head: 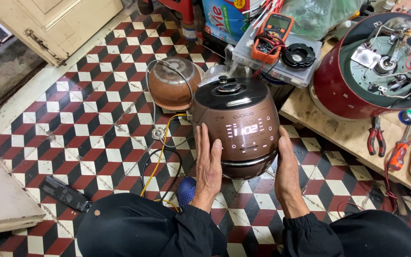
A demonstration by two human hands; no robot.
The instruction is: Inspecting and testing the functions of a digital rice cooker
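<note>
A brown electric rice cooker [236, 124] with a black lid and a lit front display stands on the tiled floor in front of me. My left hand [209, 167] lies flat against its left side, fingers together. Pressed to its right side is my right hand [287, 171]. Both hands clasp the cooker between them. Black sleeves and dark trousers fill the bottom of the view.
A brown inner pot [172, 83] sits upside down behind the cooker, with yellow, black and grey cables [160, 143] beside it. A low wooden board [343, 133] at right bears an opened red cooker base [376, 62], pliers [376, 138] and a screwdriver. An orange multimeter [271, 35] lies on a plastic box.
</note>
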